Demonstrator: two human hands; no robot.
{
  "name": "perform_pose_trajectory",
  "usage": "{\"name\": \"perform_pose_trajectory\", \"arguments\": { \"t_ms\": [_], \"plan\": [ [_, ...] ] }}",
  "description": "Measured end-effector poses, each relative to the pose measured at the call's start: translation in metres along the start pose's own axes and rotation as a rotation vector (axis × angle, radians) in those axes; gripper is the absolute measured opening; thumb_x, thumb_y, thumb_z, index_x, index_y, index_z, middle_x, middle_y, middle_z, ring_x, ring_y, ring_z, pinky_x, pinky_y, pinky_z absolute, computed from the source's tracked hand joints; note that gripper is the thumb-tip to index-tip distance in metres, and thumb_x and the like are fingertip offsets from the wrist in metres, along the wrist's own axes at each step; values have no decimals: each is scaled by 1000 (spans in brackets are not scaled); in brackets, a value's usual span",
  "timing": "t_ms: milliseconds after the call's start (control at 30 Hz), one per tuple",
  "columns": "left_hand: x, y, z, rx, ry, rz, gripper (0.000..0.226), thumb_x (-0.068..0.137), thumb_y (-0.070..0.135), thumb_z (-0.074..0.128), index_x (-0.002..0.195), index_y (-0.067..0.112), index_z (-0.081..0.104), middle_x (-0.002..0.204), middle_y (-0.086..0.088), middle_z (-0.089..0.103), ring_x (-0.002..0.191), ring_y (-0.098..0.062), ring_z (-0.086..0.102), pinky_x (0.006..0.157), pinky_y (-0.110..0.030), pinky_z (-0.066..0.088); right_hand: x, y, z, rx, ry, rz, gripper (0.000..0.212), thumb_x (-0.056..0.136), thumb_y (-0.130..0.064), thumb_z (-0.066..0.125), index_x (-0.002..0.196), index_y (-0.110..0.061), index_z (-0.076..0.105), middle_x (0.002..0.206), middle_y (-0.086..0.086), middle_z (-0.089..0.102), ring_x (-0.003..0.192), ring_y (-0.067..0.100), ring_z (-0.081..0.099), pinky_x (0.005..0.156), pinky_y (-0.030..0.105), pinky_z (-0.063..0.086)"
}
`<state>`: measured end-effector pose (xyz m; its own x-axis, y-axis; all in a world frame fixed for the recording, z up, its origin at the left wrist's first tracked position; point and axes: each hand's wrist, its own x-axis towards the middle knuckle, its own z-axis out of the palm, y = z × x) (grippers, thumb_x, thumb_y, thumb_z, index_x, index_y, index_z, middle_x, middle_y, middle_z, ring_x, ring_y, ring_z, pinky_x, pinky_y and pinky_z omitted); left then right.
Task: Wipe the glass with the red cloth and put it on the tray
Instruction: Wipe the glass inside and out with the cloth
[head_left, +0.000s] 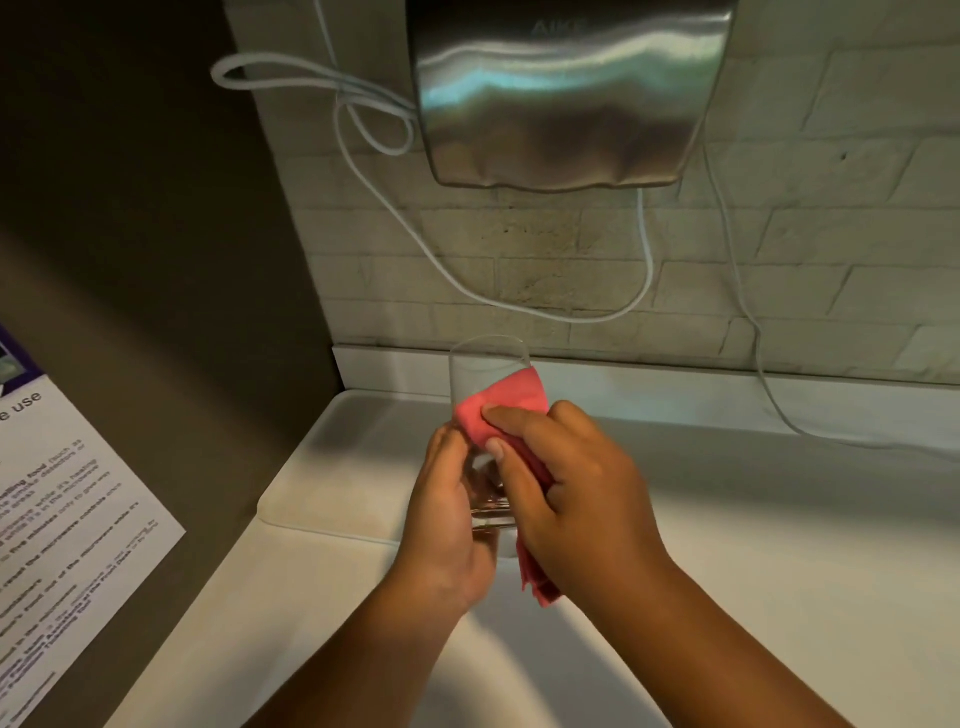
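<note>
A clear drinking glass (480, 371) is held in the air over a white sink, its open mouth pointing away from me toward the wall. My left hand (447, 512) grips the lower part and base of the glass. My right hand (566, 488) presses a red cloth (498, 410) against the glass's right side, with the fingers spread over it. A tail of the cloth hangs down below my right palm. No tray is in view.
A white sink basin and counter (332, 467) lie under my hands. A steel hand dryer (566, 93) hangs on the brick wall above, with white cables (452, 270) looping down. A printed notice (67, 499) is stuck on the dark panel at left.
</note>
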<state>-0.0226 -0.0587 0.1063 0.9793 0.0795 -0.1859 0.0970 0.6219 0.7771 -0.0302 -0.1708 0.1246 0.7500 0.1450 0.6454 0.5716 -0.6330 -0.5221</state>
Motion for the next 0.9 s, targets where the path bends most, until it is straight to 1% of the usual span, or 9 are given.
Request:
{"name": "perform_pose_trajectory", "arguments": {
  "t_ms": [100, 200, 267, 400, 500, 567, 700, 800, 900],
  "plan": [
    [-5, -6, 2, 12, -30, 0, 58, 93, 47, 57, 136, 8, 60, 110, -19, 74, 94, -29, 75, 68, -38, 61, 11, 2, -4, -19, 54, 5, 30, 94, -39, 57, 124, -37, 65, 92, -17, 54, 77, 2, 54, 65, 9, 43],
    [-8, -11, 2, 41, -61, 2, 63, 88, 54, 59, 134, 12, 60, 120, -26, 68, 94, -33, 72, 71, -43, 61, 27, 8, -9, -17, 139, 57, 31, 94, -35, 61, 125, -35, 66, 87, -18, 50, 72, -2, 48, 64, 2, 34],
    [-8, -8, 3, 14, -52, 2, 63, 87, 52, 59, 133, 9, 60, 112, -23, 69, 86, -30, 73, 70, -42, 60, 31, 15, -11, 25, 187, 107, 33, 93, -32, 63, 126, -33, 65, 83, -16, 52, 70, 1, 50, 63, 4, 35],
    [2, 4, 4, -53, -59, 51, 57, 87, 50, 60, 127, 10, 63, 101, -17, 70, 83, -29, 71, 69, -40, 59, 14, 24, -5, 136, 198, 148, 30, 92, -27, 65, 122, -30, 68, 73, -8, 54, 64, 6, 56, 56, 25, 47],
    [8, 7, 2, -56, -50, 42, 60, 86, 51, 60, 128, 8, 63, 95, -13, 75, 83, -25, 75, 68, -37, 61, -6, 7, 0, 172, 166, 58, 33, 92, -28, 64, 125, -31, 66, 82, -12, 55, 71, 5, 57, 62, 18, 47],
    [5, 3, -1, -25, -82, -26, 64, 83, 52, 61, 123, 3, 67, 95, -15, 76, 86, -26, 77, 71, -35, 63, -10, -6, 0, 69, 97, -11, 33, 93, -35, 58, 126, -34, 65, 91, -15, 56, 75, 4, 57, 65, 15, 48],
    [-4, -8, -1, 15, -98, -3, 58, 76, 48, 63, 120, 12, 71, 92, -12, 79, 83, -23, 79, 66, -33, 63, 3, -12, -3, -77, 53, -34, 34, 95, -38, 52, 125, -31, 66, 95, -10, 61, 74, 9, 59, 61, 24, 54],
    [-7, -15, 1, 50, -81, 34, 47, 87, 46, 57, 122, 15, 65, 101, -14, 78, 87, -24, 77, 64, -36, 61, 20, -7, -7, -54, 101, -5, 31, 94, -31, 60, 123, -29, 68, 97, -8, 64, 77, 12, 61, 64, 25, 53],
    [-12, -15, 3, 114, -71, 39, 55, 89, 51, 57, 128, 12, 61, 121, -27, 70, 101, -36, 71, 78, -46, 60, 32, -3, -10, -38, 141, 17, 31, 93, -27, 64, 124, -28, 68, 104, -6, 67, 87, 11, 63, 73, 23, 53]
  ]
}}
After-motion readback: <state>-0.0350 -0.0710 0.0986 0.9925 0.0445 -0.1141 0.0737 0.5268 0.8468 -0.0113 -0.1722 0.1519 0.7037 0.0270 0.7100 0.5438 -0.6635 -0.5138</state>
